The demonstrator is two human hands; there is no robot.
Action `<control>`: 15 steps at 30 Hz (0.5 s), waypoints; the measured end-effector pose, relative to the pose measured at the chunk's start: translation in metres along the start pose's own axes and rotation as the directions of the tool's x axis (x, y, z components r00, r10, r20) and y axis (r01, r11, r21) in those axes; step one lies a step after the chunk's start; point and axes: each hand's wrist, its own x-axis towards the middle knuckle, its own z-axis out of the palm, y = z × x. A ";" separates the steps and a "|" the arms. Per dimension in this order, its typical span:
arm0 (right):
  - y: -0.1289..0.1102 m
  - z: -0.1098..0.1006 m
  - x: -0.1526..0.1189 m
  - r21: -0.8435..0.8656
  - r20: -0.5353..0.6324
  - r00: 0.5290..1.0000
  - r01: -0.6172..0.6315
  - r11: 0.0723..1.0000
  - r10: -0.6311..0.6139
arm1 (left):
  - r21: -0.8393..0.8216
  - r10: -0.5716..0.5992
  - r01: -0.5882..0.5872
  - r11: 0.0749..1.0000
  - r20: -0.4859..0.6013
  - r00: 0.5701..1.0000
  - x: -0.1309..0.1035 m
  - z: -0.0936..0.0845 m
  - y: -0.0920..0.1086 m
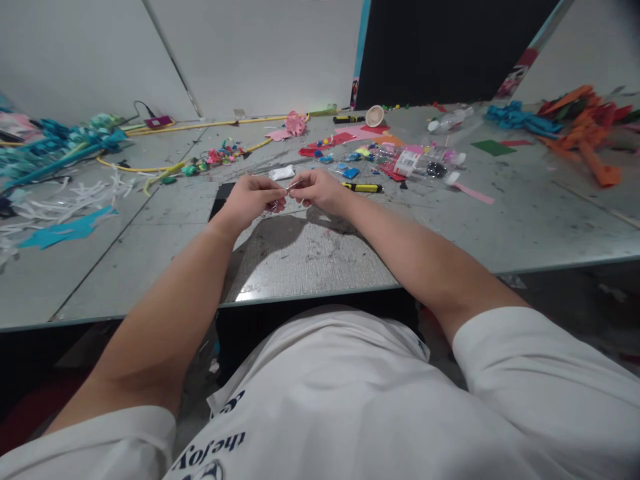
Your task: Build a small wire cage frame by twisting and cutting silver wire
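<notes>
Above the grey table (320,257), my left hand (253,200) and my right hand (321,189) meet fingertip to fingertip. Both are closed in a pinch on a thin, shiny, wire-like piece (294,185) that spans the small gap between them. Its exact kind is too small to make out, and the fingers hide its ends. Just behind the hands lies a small white packet (282,173). A yellow and black utility knife (363,188) rests close to my right wrist. A dark flat object (221,197) shows partly behind my left wrist.
Clear plastic bottles (417,163) lie to the right, with orange strips (587,137) farther over. White strips (75,193) and a blue sheet (70,228) spread on the left. Toward the wall are a pink crumpled piece (295,123), a beige cup (375,116) and a yellow cord (210,121).
</notes>
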 end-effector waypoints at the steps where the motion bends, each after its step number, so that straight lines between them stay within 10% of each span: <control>1: 0.002 0.000 0.001 0.000 0.002 1.000 0.022 1.000 -0.022 | -0.016 -0.010 0.010 1.000 0.007 1.000 0.000 0.000 0.000; 15: 0.004 -0.002 0.002 -0.078 0.021 0.941 0.337 0.938 -0.337 | -0.172 -0.158 0.178 0.969 0.124 0.980 0.006 -0.015 -0.007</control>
